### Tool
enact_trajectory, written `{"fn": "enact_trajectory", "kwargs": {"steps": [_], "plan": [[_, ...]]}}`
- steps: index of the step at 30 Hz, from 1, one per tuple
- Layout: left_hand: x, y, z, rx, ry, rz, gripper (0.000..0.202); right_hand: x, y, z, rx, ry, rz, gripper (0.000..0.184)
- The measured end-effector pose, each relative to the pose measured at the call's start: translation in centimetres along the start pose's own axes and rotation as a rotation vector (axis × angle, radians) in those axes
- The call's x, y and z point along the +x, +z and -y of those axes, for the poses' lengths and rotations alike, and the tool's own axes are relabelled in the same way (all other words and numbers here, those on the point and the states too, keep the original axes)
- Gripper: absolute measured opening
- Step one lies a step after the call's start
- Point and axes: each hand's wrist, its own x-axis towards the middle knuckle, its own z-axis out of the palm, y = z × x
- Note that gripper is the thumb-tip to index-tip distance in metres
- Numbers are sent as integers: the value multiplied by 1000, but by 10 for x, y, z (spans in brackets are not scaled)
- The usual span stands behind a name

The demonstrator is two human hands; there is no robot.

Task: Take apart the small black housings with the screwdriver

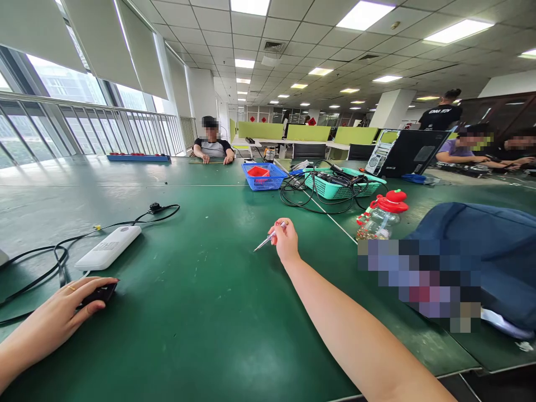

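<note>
My left hand (73,304) rests over a small black object (103,293) on the green table, fingers wrapped round it from above. Its kind is partly hidden by the fingers. Out over the middle of the table, my right hand (286,240) pinches a slim, silver, pointed tool (264,243), perhaps a screwdriver. The tool's thin tip points to the lower left, above the bare green top. Beyond my left hand lies a white power bank (109,248) with a cable at its near end.
Black cables (61,251) run along the left. A blue basket (268,183) and a teal basket (330,191) of cables stand farther back. On the right are a red-lidded bottle (381,218) and a dark blue bag (481,240). A person (213,148) sits opposite; others work at right.
</note>
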Motion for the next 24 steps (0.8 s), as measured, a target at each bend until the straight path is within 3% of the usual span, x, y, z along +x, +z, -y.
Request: {"fn": "enact_trajectory", "kwargs": {"steps": [6,10,15,21,24], "plan": [[0,-2,-2,-49,-21,2,55,0,-1,-3,4,-1,4,16],[1,-5,-1,-77,-31,70,57,0,-2,-3,3,1,-14,19],[-1,-3,0,-91,-51,2,59,2,-1,-3,11,-9,-17,21],[-3,-8,-3,-75,-85,68,65,1,0,-4,15,-10,-8,20],[-6,-10,-6,-73,-78,42,63,0,0,-3,18,-5,-1,21]]}}
